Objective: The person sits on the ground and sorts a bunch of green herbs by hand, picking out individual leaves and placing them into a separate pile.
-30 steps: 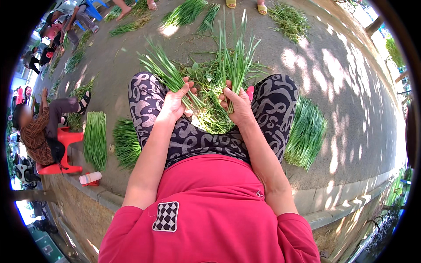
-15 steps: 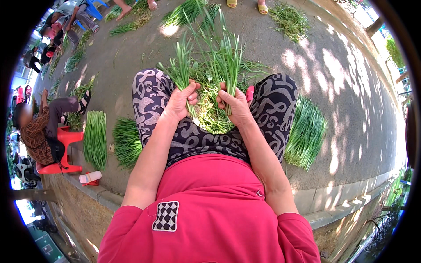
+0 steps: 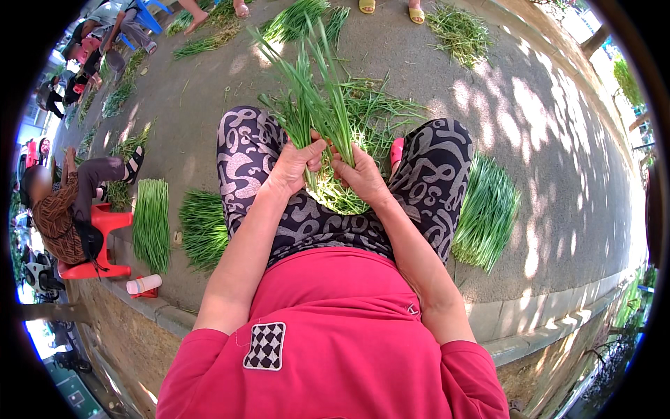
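I read both hands as closed: the left hand (image 3: 299,162) grips the left bunch (image 3: 296,124), the right hand (image 3: 363,176) the right bunch (image 3: 338,115), above a loose green heap (image 3: 380,112) beyond the pavement's (image 3: 412,70) kerbed near edge. Bunch tops overlap; loosening either grip could tangle or drop stalks.

The short-sleeved pinkish-red shirt (image 3: 335,300) bears a checked patch (image 3: 264,346); the black trousers (image 3: 434,178) carry grey swirls.

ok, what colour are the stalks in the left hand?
The stalks in the left hand are green; head view shows it.
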